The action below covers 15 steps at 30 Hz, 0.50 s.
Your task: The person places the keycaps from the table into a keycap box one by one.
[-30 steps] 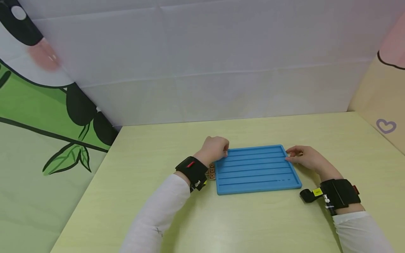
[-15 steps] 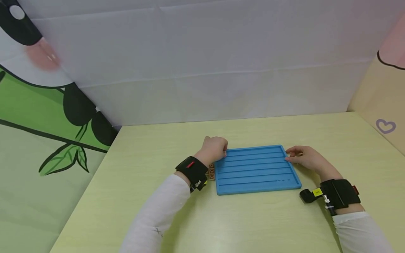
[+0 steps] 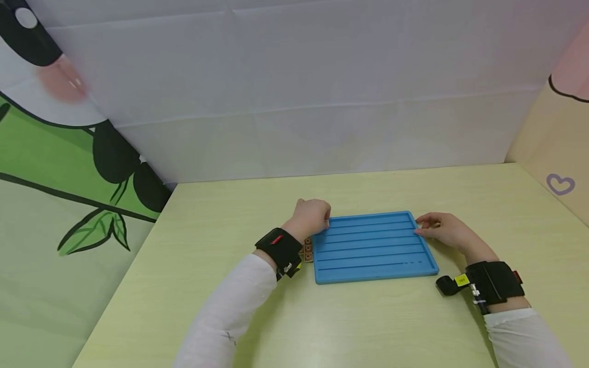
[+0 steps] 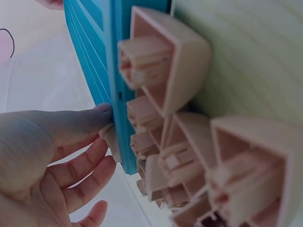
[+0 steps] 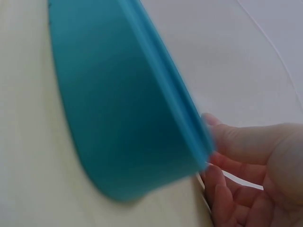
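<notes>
A blue ridged tray (image 3: 372, 250) lies on the table between the two hands. At its far left corner my left hand (image 3: 311, 219) grips the rim, thumb on the edge and the other fingers curled near it. Another beige keycap (image 4: 111, 141) shows right at those fingertips. Several more keycaps (image 4: 189, 61), hollow sides and stems showing, crowd along the tray's left edge; in the head view the left wrist partly hides them. On the right side, my right hand (image 3: 447, 234) pinches the tray's rim between thumb and fingers.
The pale wooden table (image 3: 368, 327) extends around the tray. A white cloth backdrop (image 3: 322, 138) rises behind its far edge. Black straps with small cameras (image 3: 448, 285) sit on both wrists, low over the table.
The left hand and the tray's left edge have shifted very slightly to the left. The right hand keeps its place on the rim.
</notes>
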Each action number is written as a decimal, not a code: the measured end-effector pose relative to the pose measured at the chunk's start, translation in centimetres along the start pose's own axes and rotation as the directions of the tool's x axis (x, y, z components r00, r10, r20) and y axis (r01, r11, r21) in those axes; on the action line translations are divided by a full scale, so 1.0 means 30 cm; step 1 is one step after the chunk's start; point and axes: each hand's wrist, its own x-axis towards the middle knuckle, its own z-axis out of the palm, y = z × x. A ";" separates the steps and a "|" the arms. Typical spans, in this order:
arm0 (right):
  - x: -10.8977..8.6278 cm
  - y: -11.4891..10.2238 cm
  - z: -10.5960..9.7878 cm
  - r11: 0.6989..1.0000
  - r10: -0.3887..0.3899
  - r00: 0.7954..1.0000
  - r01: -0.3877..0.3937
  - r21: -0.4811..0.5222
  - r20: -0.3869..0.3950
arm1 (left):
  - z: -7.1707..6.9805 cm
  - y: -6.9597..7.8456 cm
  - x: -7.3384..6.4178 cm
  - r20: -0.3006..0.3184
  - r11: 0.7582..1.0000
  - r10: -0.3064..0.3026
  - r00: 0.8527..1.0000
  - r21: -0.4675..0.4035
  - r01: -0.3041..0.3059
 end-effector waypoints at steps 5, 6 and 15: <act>-0.001 -0.002 0.000 1.000 0.000 1.000 0.000 -0.005 -0.001 | 0.003 -0.001 -0.001 -0.006 1.000 0.004 1.000 -0.005 -0.004; 0.000 -0.002 0.000 1.000 0.004 1.000 -0.004 -0.008 -0.001 | 0.003 -0.001 -0.001 -0.007 1.000 0.005 1.000 -0.005 -0.005; 0.003 0.003 0.000 1.000 0.001 1.000 -0.001 -0.011 -0.004 | 0.003 -0.002 -0.003 0.000 1.000 0.005 1.000 0.006 -0.005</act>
